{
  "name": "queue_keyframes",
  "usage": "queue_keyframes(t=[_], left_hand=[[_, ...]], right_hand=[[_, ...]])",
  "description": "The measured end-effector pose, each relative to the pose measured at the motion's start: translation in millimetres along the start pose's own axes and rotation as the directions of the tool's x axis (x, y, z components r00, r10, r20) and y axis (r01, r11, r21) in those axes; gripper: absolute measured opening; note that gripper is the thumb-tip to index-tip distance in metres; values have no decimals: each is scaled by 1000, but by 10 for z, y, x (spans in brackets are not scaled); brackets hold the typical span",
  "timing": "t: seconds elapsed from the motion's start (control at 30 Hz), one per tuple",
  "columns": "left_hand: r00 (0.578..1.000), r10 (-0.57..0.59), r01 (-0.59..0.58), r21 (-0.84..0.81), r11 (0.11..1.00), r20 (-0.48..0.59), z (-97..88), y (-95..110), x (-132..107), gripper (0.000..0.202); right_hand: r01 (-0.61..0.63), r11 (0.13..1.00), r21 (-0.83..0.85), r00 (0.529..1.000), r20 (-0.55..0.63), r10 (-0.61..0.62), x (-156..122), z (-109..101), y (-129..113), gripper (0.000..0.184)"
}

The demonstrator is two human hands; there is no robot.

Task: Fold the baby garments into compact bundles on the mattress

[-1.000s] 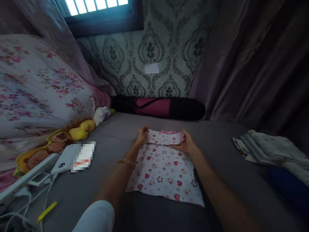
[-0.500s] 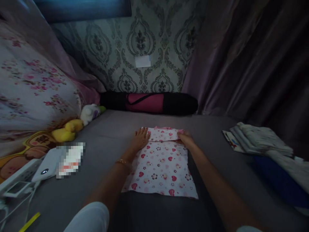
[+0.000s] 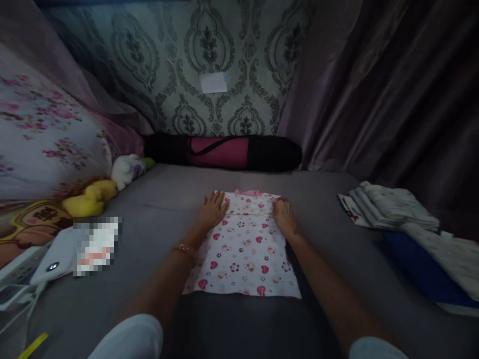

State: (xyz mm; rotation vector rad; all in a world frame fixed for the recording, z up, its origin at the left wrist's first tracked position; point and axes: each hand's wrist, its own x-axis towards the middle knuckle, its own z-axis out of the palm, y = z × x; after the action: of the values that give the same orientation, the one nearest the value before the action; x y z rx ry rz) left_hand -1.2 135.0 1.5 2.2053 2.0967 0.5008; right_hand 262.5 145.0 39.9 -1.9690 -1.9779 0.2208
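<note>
A child's white shirt [image 3: 245,249] with red hearts, flowers and a pink collar lies flat on the grey bed sheet, collar at the far end. A sleeve is folded across its upper part. My left hand [image 3: 214,208] rests flat on the shirt's upper left edge with fingers stretched out. My right hand [image 3: 285,217] is at the upper right edge, its fingers curled down on the fabric; the fingertips are partly hidden.
Folded cloths [image 3: 396,204] and a blue item [image 3: 419,269] lie at right. On the left are plush toys [image 3: 86,197], a white power bank [image 3: 58,257], a power strip [image 3: 18,267] and cables. A black and pink long bag [image 3: 220,151] lies along the wall.
My right hand has brought the folded sleeve down flat at the upper right edge and its fingers have curled. My left hand stays on the shirt. The view has shifted slightly.
</note>
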Motion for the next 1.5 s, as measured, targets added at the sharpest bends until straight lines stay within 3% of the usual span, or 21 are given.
queue_keyframes(t=[0.17, 0.27, 0.33, 0.43, 0.5, 0.6, 0.77, 1.07, 1.5], left_hand=[[976, -63, 42, -100, 994, -209, 1, -9, -11, 55], [957, -48, 22, -91, 996, -287, -23, 35, -29, 53], [963, 19, -35, -53, 998, -269, -39, 72, -45, 53], [972, 77, -75, 19, 997, -221, -42, 97, -58, 54], [976, 88, -79, 53, 995, -199, -32, 87, -54, 54], [986, 103, -96, 58, 994, -131, -14, 55, -31, 55], [997, 71, -73, 125, 989, 23, 16, 14, 3, 55], [997, 7, -19, 144, 989, 82, -8, 48, 14, 58], [993, 0, -13, 107, 994, 122, -9, 10, 36, 62]], right_hand=[[-18, 999, -49, 997, -82, 13, 62, -57, -61, 39], [75, 991, -112, 987, -132, -89, 81, -66, -202, 43], [233, 966, -111, 965, -95, -244, 62, -1, -388, 46], [491, 869, -59, 870, -20, -493, -12, 219, -733, 49], [561, 827, -24, 828, 20, -561, -68, 395, -922, 50], [540, 842, 6, 839, 80, -539, -122, 591, -1041, 53], [506, 862, 30, 842, 200, -501, -126, 634, -936, 58], [405, 914, -27, 878, 289, -381, -129, 416, -693, 64], [357, 918, -173, 931, 147, -334, -47, 372, -89, 63]])
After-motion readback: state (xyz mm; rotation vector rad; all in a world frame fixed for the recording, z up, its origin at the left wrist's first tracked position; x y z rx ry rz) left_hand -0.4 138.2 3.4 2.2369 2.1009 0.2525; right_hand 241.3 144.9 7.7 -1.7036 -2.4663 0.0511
